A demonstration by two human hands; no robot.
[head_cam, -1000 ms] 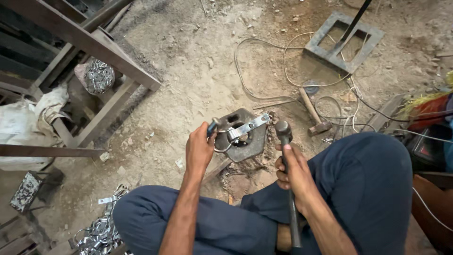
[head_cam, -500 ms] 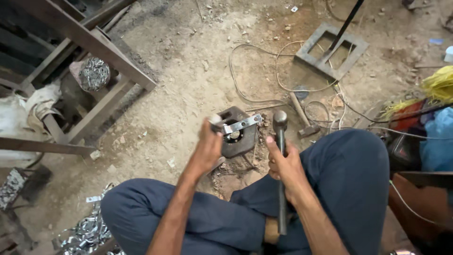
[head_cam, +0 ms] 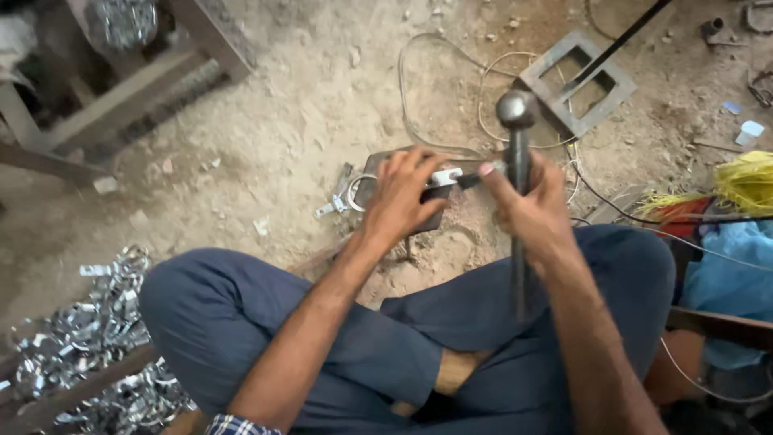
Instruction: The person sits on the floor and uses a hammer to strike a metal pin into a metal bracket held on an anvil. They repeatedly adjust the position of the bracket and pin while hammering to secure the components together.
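Head view: much of the work is covered. The dark, flat metal block (head_cam: 378, 173) on the sandy ground is mostly hidden under the left hand (head_cam: 403, 197), with only its far-left corner and near edge showing. The small, bright, bent metal strip (head_cam: 445, 175) lying on the block shows only as a short stretch between the two hands; how its ends are shaped cannot be made out. The lower part of the hammer handle is lost against the dark blue trousers (head_cam: 322, 322), and the person's forearms run out of frame at the near edge.

The left hand lies palm down on the block, fingers curled and pressing on the strip, so it is closed onto it rather than spread. The right hand (head_cam: 531, 209) is clamped in a fist around the dark steel ball-headed hammer (head_cam: 517, 145), whose round head stands upright just beyond the knuckles; its thumb reaches left towards the strip's right end. The two hands sit close together, nearly touching.

Far right lies a grey, square metal frame (head_cam: 576, 84) among thin pale wires (head_cam: 419, 97). Near left, a heap of shiny metal clips (head_cam: 72, 338).
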